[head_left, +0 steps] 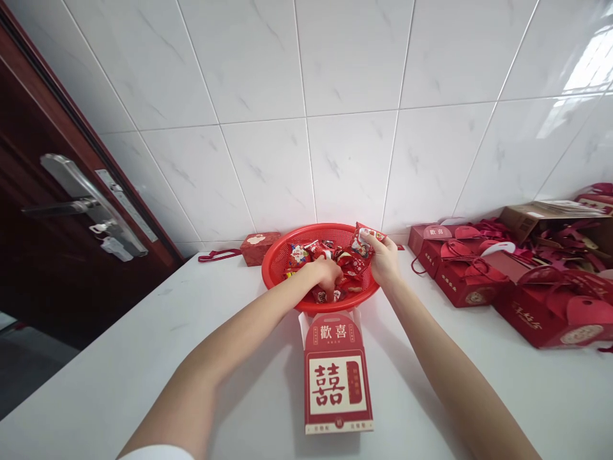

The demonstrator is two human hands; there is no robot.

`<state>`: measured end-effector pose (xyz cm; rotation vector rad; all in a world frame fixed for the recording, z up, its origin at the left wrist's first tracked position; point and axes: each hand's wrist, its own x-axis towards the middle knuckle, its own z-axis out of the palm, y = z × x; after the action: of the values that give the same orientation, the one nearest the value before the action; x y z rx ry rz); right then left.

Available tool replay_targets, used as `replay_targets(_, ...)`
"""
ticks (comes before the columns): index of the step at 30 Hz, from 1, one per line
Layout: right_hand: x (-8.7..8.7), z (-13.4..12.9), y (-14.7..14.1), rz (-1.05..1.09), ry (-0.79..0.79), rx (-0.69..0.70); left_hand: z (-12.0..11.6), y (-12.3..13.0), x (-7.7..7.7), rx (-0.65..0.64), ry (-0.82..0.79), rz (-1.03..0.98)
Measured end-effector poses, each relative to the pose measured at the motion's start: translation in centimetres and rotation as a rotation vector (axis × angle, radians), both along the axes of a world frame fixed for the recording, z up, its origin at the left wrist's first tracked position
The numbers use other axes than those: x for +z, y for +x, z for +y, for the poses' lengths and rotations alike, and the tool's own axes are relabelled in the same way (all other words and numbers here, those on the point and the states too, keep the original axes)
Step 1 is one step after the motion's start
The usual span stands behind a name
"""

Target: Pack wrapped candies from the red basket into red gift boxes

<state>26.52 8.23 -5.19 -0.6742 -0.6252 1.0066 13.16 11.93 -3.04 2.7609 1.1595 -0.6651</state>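
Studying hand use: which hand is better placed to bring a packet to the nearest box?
Probably the right hand: it holds a packet at the basket's rim; the left hand is among packets inside.

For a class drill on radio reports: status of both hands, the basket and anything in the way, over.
Left hand among packets in red basket. Right hand gripping one packet at basket's right side. Box in front of basket, blocking neither hand.

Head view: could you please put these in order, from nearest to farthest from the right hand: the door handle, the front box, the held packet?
From the right hand:
1. Held packet: in its grip.
2. Front box: on the near side of the basket.
3. Door handle: far left.
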Motion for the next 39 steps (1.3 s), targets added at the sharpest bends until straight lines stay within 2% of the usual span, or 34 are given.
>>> replay_targets(13,0.1,-0.2,-0.1,-0.018,-0.007,0.004,-0.3,0.3,-0.4,0.071,-0.11,0.034)
replay_targets(16,0.2,-0.3,-0.1,-0.025,-0.006,0.005,0.2,-0.5,-0.4,0.084,-0.149,-0.056)
replay_targets(21,0.3,-0.5,-0.1,-0.025,-0.007,0.007,1.8,-2.3,0.1,0.102,-0.167,-0.358)
replay_targets(25,0.4,-0.5,-0.2,-0.018,-0.008,0.002,3.0,-3.3,-0.2,0.134,-0.177,-0.549)
replay_targets(32,0.5,-0.6,-0.3,-0.014,-0.007,0.01,3.8,-4.2,-1.2,0.146,-0.279,-0.691)
replay_targets(39,0.4,-0.6,-0.3,-0.009,-0.016,0.021,3.8,-4.1,-1.2,0.158,-0.295,-0.814)
